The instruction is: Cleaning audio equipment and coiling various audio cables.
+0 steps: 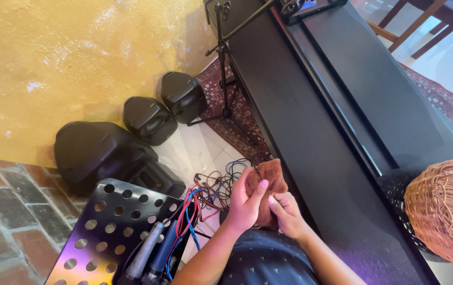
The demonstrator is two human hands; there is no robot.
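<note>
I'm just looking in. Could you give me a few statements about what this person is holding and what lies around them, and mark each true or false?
1. Both hands hold a brown cloth. True: the left hand and the right hand both grip it.
2. The cloth is bright blue. False: it is reddish brown.
3. Three black speakers sit by the yellow wall. True.
4. The wicker basket hangs on the wall. False: it rests at the right, on the black piano.
5. The perforated music stand holds sheet music. False: microphones lie on it.
</note>
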